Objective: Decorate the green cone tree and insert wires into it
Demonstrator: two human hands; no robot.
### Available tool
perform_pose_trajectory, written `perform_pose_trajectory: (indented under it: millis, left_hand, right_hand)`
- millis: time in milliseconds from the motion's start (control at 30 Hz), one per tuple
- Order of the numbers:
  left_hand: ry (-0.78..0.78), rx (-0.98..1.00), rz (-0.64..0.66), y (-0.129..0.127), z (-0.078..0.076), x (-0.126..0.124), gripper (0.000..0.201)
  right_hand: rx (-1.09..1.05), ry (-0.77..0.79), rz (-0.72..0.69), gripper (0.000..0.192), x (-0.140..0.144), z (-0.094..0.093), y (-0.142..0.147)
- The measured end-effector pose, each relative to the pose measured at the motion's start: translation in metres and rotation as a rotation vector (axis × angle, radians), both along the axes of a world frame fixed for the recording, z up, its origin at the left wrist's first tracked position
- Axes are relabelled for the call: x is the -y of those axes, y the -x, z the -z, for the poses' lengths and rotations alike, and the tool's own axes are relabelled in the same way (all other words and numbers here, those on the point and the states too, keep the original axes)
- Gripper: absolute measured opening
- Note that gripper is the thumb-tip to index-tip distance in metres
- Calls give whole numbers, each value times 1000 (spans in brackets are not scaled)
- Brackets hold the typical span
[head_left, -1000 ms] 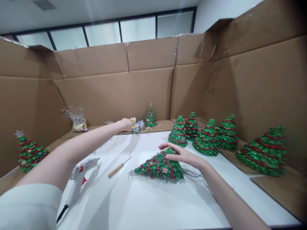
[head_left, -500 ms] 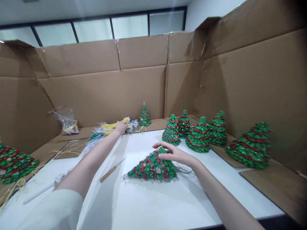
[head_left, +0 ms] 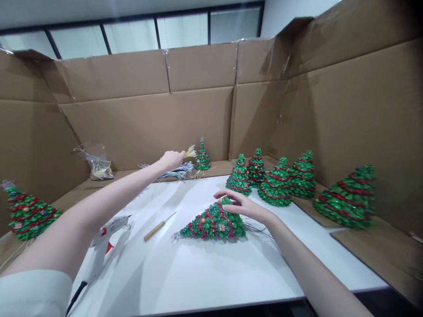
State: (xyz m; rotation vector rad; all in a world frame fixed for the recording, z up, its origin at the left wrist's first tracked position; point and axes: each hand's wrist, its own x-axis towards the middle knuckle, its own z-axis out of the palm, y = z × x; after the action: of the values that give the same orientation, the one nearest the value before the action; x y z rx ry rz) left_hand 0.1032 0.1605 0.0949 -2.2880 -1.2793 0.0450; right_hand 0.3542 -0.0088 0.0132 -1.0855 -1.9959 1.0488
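My left hand [head_left: 173, 159] is closed around a bundle of yellow wires [head_left: 191, 152] with pale ends, raised at the back of the table. Below it lie bundles of white and blue wires [head_left: 181, 171]. My right hand [head_left: 243, 206] rests lightly on a small green Christmas tree [head_left: 213, 222] lying on its side, its fingers apart. Red garland and small ornaments cover that tree, and its clear tip points left. Thin dark wires [head_left: 256, 226] trail from its base. A wooden-handled awl [head_left: 155, 230] lies left of the tree.
A white glue gun [head_left: 102, 242] stands under my left forearm. Several upright trees [head_left: 274, 187] fill the right side, another tree [head_left: 202, 156] stands at the back, and one [head_left: 29, 215] at left. A plastic bag [head_left: 99, 163] sits back left. Cardboard walls [head_left: 198, 114] enclose the table.
My left hand has lifted the yellow wire bundle off the pile and moved slightly up and right. My right hand stays on the lying tree. The glue gun shows more fully.
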Motion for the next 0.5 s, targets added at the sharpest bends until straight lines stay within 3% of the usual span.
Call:
perform_pose_trajectory:
  millis: [167,300,500]
  left_hand:
    - [44,-56,263,-23,-12,55,21]
    - [38,-119,408,-26,-13,89,20]
    - [87,-164,435,-12,-10,108,23]
  right_hand:
    - [-97,-36,31,38,-2,3,4]
    - [-163,-205,140,31,-6,4,7]
    - [-122,-435,263,38,-10,-12,12]
